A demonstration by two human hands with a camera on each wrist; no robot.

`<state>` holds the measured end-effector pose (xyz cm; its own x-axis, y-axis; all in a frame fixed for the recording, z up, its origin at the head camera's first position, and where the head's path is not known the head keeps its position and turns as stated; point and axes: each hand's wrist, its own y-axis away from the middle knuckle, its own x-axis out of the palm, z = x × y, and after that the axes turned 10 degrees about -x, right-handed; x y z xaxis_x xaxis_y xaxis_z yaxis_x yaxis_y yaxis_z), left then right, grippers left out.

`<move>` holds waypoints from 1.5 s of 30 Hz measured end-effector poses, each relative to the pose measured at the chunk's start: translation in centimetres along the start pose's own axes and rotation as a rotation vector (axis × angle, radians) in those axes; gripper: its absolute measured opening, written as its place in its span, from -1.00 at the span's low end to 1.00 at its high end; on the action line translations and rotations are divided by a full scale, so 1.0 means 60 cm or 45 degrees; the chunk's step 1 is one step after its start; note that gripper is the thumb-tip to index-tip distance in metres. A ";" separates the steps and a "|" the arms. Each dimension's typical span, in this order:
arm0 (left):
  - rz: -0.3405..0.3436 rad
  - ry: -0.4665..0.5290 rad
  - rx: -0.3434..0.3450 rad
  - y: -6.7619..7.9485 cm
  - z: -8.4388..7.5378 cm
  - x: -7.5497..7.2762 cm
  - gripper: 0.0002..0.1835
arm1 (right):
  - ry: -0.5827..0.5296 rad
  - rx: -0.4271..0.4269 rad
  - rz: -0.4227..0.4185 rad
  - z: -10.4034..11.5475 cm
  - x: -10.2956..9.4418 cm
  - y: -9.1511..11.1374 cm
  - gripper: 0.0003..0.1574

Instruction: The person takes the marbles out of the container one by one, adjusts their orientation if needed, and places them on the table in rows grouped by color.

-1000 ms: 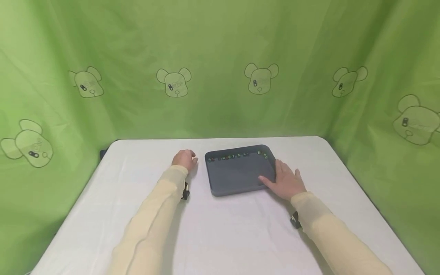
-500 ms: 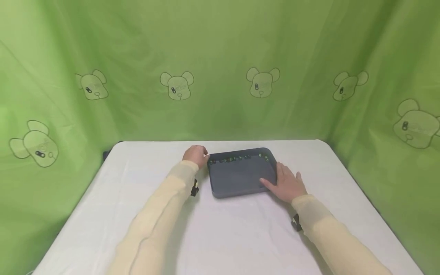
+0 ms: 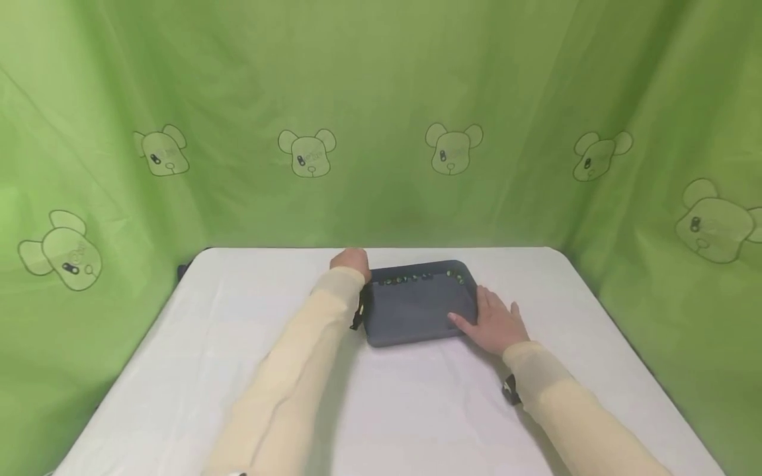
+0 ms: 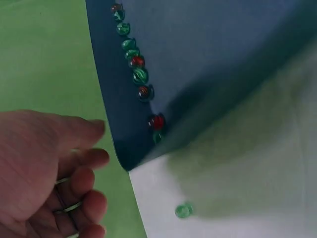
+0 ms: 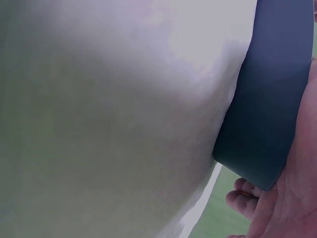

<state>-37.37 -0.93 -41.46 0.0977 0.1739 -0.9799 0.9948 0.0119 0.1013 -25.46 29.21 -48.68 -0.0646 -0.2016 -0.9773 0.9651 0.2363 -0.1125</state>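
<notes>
A dark blue-grey rectangular tray [image 3: 411, 311] lies on the white table. Along its back wall runs a row of small green and red glass marbles [image 4: 139, 75], with a few more at the back right corner. My left hand [image 3: 351, 260] is at the tray's back left corner; in the left wrist view its fingers are loosely bent beside the wall and hold nothing. Near that corner, outside the tray, a single green marble [image 4: 184, 210] sits on the cloth. My right hand [image 3: 495, 324] rests on the tray's front right corner, thumb over the rim, fingers straight along the side.
White cloth [image 3: 417, 403] covers the table, its back edge just beyond the tray. Green curtains [image 3: 381, 79] with printed bear heads surround three sides. Both forearms [image 3: 297, 370] reach in from the front in pale yellow sleeves, with black wrist cameras [image 3: 510, 389] below the cuffs.
My left hand has moved right, from the table beside the tray to its back left corner, and now overlaps the leftmost marbles in the head view. The right hand stays at its corner.
</notes>
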 end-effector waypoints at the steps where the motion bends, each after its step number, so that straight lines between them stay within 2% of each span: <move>1: 0.006 0.000 -0.019 -0.004 -0.004 0.004 -0.85 | -0.004 0.000 -0.001 0.001 0.001 0.001 0.42; 10: 0.065 0.030 -0.113 -0.007 -0.020 0.035 -0.69 | -0.006 -0.002 0.001 0.008 0.016 0.006 0.43; 17: 0.060 0.006 -0.156 -0.004 -0.020 0.036 -0.72 | 0.007 0.000 -0.013 0.007 0.012 0.003 0.44; 27: 0.048 -0.037 -0.138 0.005 -0.023 0.044 -0.77 | 0.014 -0.003 -0.024 0.011 0.006 0.003 0.42; 39: 0.055 -0.089 -0.104 0.002 -0.033 0.054 -0.77 | 0.041 0.005 -0.033 0.004 0.007 0.005 0.43; 45: 0.043 -0.098 -0.123 0.000 -0.038 0.063 -0.72 | 0.056 0.004 -0.025 0.000 0.004 0.005 0.44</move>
<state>-37.09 1.95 -44.75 0.1365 0.0999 -0.9856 0.9838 0.1027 0.1467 -25.21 29.22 -48.94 -0.0944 -0.1640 -0.9819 0.9645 0.2294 -0.1310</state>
